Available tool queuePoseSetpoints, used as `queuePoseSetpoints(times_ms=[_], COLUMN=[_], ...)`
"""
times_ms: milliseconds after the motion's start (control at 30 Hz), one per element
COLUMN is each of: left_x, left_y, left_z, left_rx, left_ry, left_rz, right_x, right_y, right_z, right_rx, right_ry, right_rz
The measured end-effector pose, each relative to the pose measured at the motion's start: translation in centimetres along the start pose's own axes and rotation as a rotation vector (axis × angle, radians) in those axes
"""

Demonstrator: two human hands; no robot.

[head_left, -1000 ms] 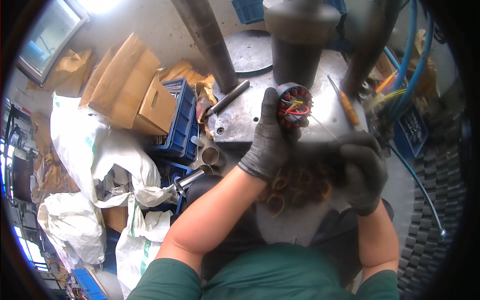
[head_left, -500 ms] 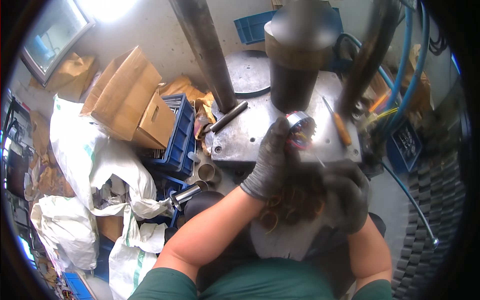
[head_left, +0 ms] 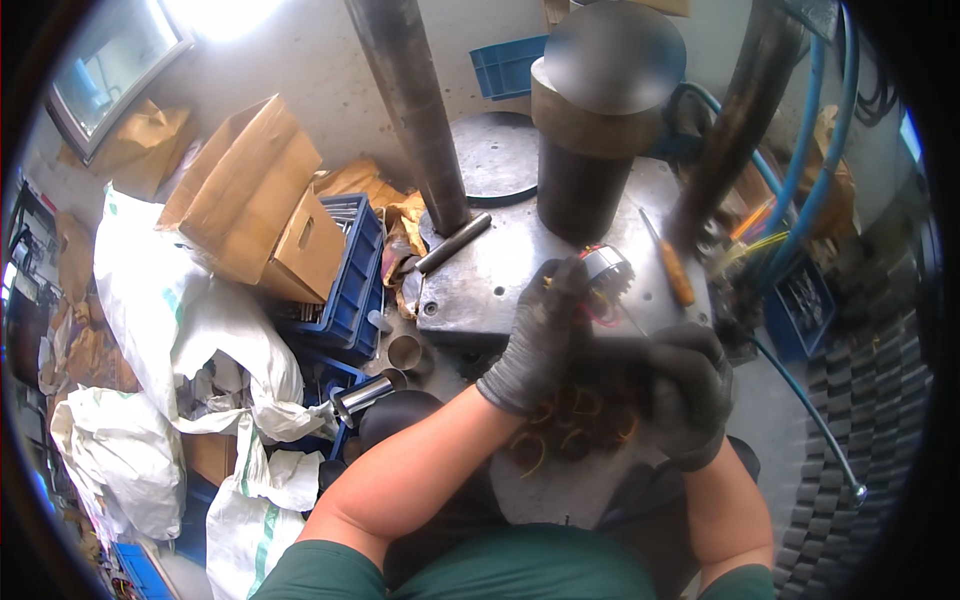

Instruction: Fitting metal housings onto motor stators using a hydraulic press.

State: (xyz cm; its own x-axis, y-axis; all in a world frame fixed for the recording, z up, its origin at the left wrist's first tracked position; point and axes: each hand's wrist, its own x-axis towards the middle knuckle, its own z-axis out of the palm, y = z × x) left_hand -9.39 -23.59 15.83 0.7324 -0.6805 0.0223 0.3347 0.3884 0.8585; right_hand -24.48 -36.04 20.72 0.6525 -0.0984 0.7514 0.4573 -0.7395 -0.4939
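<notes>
Gloved in grey, my left hand [head_left: 545, 335] grips a motor stator [head_left: 606, 264], a silver ring with a toothed edge and red and yellow wires, just over the front of the metal press table [head_left: 470, 310]. My right hand [head_left: 690, 390], gloved too, is closed around a tool with a thin metal shaft [head_left: 636, 322]; its handle is hidden in the fingers. That shaft points up toward the stator's wires; whether it touches them I cannot tell. Below my hands lie several dark round parts with yellow wires [head_left: 575, 440], partly in shadow.
A screwdriver-like tool with a wooden handle [head_left: 678, 275] and a metal rod [head_left: 453, 243] lie on the press table. The thick press column [head_left: 585, 190] rises behind the stator. Left are a blue crate [head_left: 350, 290], cardboard boxes [head_left: 240, 200] and white sacks [head_left: 120, 460]; blue hoses [head_left: 812, 170] hang right.
The stator has tilted slightly and sits a little lower in my left hand. My right hand has shifted slightly left and down, still holding the thin-shafted tool. The whole view has moved a little.
</notes>
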Motion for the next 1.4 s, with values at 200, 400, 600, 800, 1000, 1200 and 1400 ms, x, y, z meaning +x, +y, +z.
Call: queuePoseSetpoints(times_ms=[200, 400, 600, 800, 1000, 1200, 1400], left_x=[-0.4, -0.1, -0.6, -0.8, -1.4, 1.2, 0.9], left_y=[0.3, 0.0, 0.3, -0.6, 0.1, -0.5, 2.1], left_z=[0.3, 0.5, 0.2, 0.6, 0.5, -1.2, -1.1], left_rx=[-0.064, -0.16, -0.11, -0.186, -0.169, -0.371, -0.455], left_ry=[-0.025, -0.038, -0.032, -0.06, -0.083, 0.178, 0.155], left_rz=[-0.037, -0.062, -0.071, -0.125, -0.207, -0.161, -0.451], right_x=[-0.3, -0.6, -0.8, -0.5, -1.0, -0.8, -0.6], right_y=[0.5, 1.1, 1.5, 3.0, 2.9, 0.8, 1.4], right_z=[0.8, 1.3, 2.0, 2.9, 2.9, 0.6, -0.2], right_rx=[0.012, -0.01, -0.016, -0.142, -0.074, 0.029, -0.01], right_ry=[-0.021, -0.058, -0.033, -0.081, -0.055, 0.042, 0.079], right_rz=[-0.031, -0.048, -0.085, -0.071, -0.082, -0.098, 0.013])
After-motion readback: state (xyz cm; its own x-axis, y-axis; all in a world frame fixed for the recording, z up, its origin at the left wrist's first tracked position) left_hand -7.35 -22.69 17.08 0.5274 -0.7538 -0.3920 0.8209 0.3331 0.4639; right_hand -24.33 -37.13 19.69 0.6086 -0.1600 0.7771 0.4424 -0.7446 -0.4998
